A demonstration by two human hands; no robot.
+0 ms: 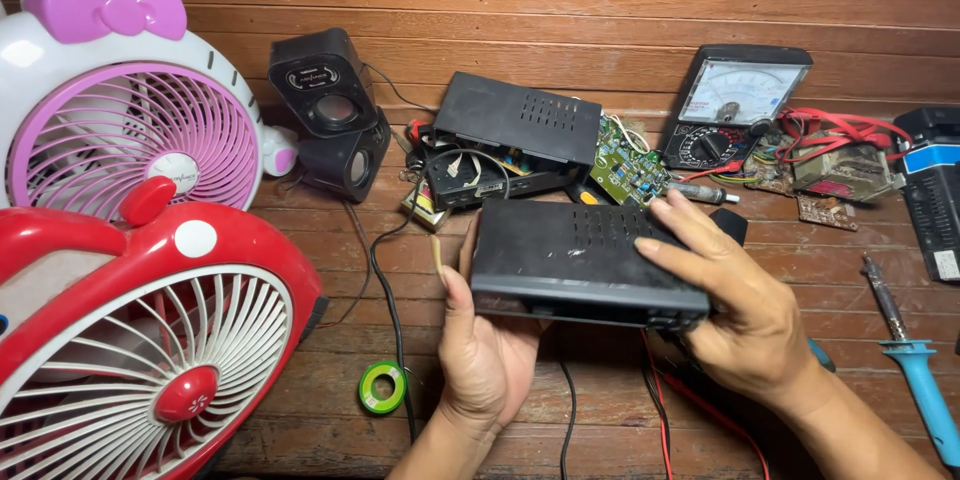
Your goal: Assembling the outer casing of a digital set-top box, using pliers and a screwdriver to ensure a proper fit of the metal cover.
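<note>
A flat black box (570, 250) with vent slots on its lid is held above the wooden floor in the middle of the view. My left hand (485, 355) cups its near left corner from below, thumb up along the left side. My right hand (735, 305) grips its right end, fingers laid across the lid. Behind it lies a second black box (515, 120) with its cover tilted open, wires and a green circuit board (625, 165) showing.
A red fan (140, 340) and a pink-and-white fan (120, 110) stand at the left. Two small black speakers (330, 110) sit behind. An analog multimeter (735, 100), loose boards and red wires lie at the right, with a blue soldering iron (915, 365). A green solder roll (383, 387) is near my left wrist.
</note>
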